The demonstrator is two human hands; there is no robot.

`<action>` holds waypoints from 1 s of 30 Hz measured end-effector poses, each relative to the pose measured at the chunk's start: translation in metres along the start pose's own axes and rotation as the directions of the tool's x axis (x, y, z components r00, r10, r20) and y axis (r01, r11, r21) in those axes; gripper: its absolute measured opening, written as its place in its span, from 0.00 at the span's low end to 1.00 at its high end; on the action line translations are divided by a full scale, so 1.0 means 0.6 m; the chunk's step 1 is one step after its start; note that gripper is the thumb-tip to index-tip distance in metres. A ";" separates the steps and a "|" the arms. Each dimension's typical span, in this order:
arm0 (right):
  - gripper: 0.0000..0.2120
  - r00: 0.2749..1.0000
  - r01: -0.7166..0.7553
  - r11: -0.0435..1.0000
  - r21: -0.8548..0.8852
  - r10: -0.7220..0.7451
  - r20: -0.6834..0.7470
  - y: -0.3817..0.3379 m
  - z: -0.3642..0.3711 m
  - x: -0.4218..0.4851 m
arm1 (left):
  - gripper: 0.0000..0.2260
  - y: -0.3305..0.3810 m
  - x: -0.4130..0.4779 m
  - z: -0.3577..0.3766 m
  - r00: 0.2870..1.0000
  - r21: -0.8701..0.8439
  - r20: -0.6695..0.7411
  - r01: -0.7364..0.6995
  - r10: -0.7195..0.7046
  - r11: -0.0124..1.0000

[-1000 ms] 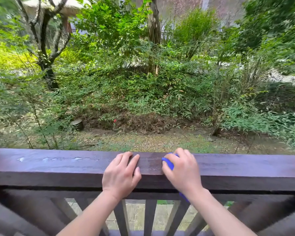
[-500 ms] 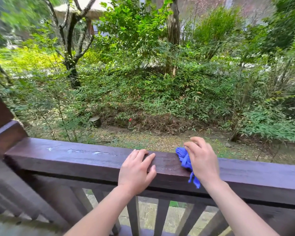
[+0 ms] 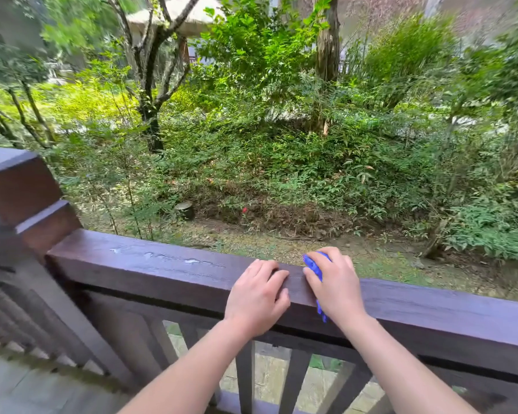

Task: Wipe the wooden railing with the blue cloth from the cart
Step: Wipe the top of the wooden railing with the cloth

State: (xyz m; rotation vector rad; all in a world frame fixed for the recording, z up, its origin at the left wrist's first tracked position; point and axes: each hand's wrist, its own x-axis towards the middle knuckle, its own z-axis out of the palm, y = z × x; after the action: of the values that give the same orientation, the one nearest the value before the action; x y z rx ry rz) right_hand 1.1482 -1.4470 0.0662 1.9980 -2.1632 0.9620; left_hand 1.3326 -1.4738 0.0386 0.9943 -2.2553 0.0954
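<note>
**Ana:** Head view is showing both hands on top of the wooden railing (image 3: pixel 162 268). What is each one doing?

**Ben:** Right hand (image 3: pixel 335 282) is pressing down on the blue cloth (image 3: pixel 313 265), fingers curled over it and grasping it against the rail's top face. A tail of the cloth is hanging down the near face below the wrist. Left hand (image 3: pixel 256 297) is lying just beside it at nine o'clock, palm down, fingers draped over the rail and holding nothing.

**Ana:** So which step is in hand?

**Ben:** I am judging it as the wiping itself, with the left hand bracing. The pale smears (image 3: pixel 162 256) are sitting further along at about ten o'clock from the hands, near the corner post (image 3: pixel 21 198), and they are looking unwiped.

**Ana:** What is the next move calling for?

**Ben:** Probably sliding the cloth toward nine o'clock along the rail, keeping pressure flat. The left hand is lying in that path, so it would need lifting or shifting first. The loose tail could drag on the near edge.

**Ana:** Anything hard to make out?

**Ben:** Most of the cloth is hiding under the palm, so I cannot tell how it is folded. The cart is not showing anywhere. The rail is running off the frame at three o'clock, the balusters (image 3: pixel 245 380) are getting cut off at the bottom, and the garden edges are blurring.
</note>
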 end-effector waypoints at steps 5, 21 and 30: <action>0.14 0.956 0.267 0.960 0.089 -0.275 0.103 -0.032 0.026 -0.016 | 0.06 -0.041 -0.021 -0.016 0.995 0.006 -0.084 -0.049 0.049 0.999; 0.16 0.968 0.248 0.967 -0.052 -0.246 0.056 -0.125 0.086 0.015 | 0.17 -0.152 -0.096 0.010 0.970 0.208 -0.239 0.006 0.044 0.978; 0.15 0.967 0.254 0.966 -0.049 -0.253 0.023 -0.136 0.096 0.021 | 0.17 -0.162 -0.088 0.026 0.940 0.272 -0.321 -0.021 0.111 0.962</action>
State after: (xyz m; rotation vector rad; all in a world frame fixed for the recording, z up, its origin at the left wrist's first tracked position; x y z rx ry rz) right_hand 1.2420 -1.4830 0.0585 2.1949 -1.8572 0.8458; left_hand 1.4161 -1.5142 -0.0238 0.9538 -1.9925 0.5685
